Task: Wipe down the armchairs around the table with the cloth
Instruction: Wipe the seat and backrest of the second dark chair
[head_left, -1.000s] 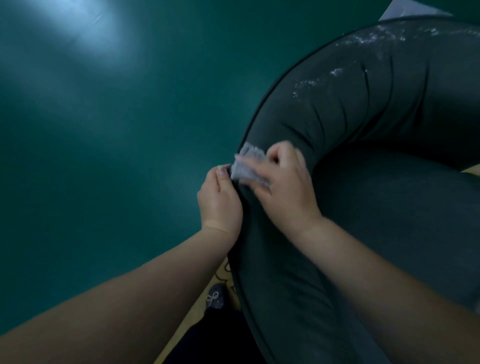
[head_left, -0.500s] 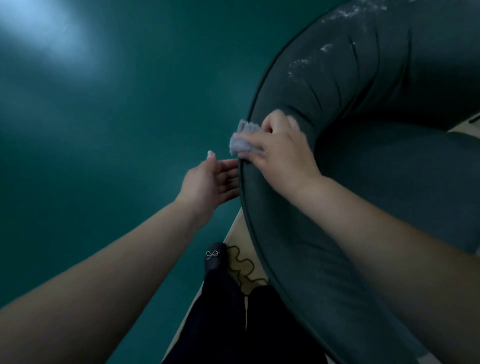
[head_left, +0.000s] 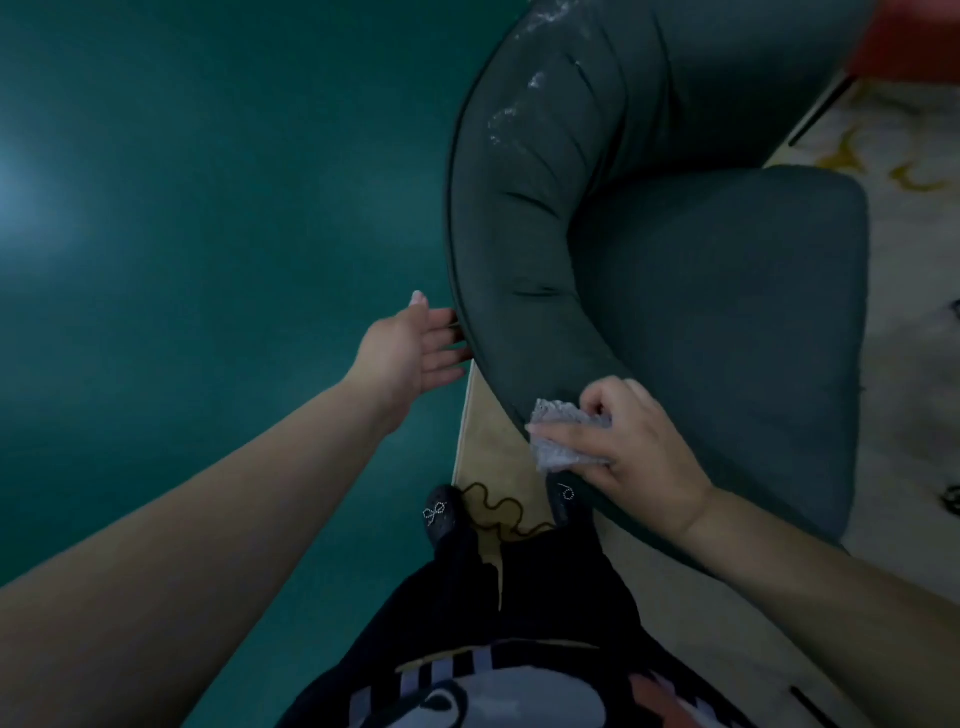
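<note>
Your left hand (head_left: 402, 353) is open, fingers (head_left: 441, 340) straight and spread a little, tips touching the outer back edge of the dark green armchair (head_left: 717, 291). Floor (head_left: 208, 208) at left is teal. White flecks show on the upper backrest. Your right hand (head_left: 631, 449) pinches the grey cloth (head_left: 558, 436), thumb over it, pressing it on the near armrest end. Black shoes (head_left: 441, 512) below, on a pale rug (head_left: 491, 447).

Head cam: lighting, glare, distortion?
Head view: dim and teal-tinted; a soft bright patch on the floor at far left; whitish marks on the armchair backrest stay visible; wide-angle stretch enlarges the forearms; cloth weave under the right hand resolves; left hand edges slightly soft.
</note>
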